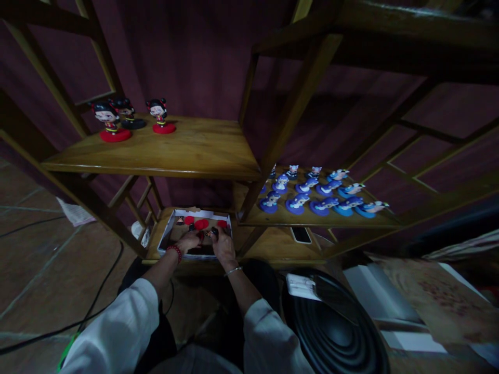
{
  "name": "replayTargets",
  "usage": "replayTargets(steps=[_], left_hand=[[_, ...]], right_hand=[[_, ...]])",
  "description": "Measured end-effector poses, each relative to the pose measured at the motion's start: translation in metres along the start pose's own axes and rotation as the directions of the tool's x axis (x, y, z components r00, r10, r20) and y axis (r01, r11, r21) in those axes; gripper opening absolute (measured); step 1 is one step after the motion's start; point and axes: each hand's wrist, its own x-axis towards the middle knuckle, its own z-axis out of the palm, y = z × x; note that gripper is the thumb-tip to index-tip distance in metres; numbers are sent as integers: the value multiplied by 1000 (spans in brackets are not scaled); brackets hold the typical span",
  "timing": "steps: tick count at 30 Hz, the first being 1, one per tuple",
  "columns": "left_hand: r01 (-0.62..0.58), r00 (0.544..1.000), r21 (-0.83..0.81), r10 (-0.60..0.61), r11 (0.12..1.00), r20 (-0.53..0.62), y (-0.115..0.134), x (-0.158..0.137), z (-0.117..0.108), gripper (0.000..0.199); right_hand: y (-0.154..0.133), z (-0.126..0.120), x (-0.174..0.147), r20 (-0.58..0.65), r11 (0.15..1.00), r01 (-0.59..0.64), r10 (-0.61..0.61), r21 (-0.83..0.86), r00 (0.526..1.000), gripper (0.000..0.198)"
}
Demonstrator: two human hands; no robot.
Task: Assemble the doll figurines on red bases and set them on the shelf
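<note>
A shallow white-rimmed cardboard box point(166, 235) sits on the low shelf, with both my hands inside it. My right hand point(223, 246) pinches a small black-haired figurine point(212, 232), which lies tilted toward the left. Beside it, my left hand point(189, 241) has its fingers bent around a small dark red piece point(200, 236); the fingers partly cover it. Farther back in the box are round red bases point(201, 224) and another small figurine point(180, 221). A dark piece point(191, 227) lies just beyond my left fingers.
Above the box, a wooden shelf point(175, 150) carries several black-haired figurines point(158, 113) on round bases. Rows of blue-purple figurines point(298, 202) stand on the right shelf. Below them lies a phone point(301, 235). A round black stool point(339, 332) is at my right; cables point(101, 280) cross the floor.
</note>
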Motion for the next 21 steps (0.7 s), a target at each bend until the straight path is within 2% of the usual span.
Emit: replayTargets(steps=[2, 4, 10, 21], left_hand=[[56, 998, -169, -52, 984, 28, -3, 1, -1, 32], [86, 996, -237, -78, 968, 44, -5, 2, -3, 33], [96, 995, -302, -84, 948, 53, -6, -2, -9, 31], [56, 996, -522, -15, 851, 83, -3, -9, -9, 39]], right_hand=[[0, 0, 1, 8, 1000, -18, 18, 9, 1000, 28], [1, 1, 2, 6, 999, -32, 31, 28, 999, 29], [4, 5, 4, 23, 997, -38, 36, 68, 999, 30], [6, 3, 3, 32, 997, 67, -68, 29, 997, 34]])
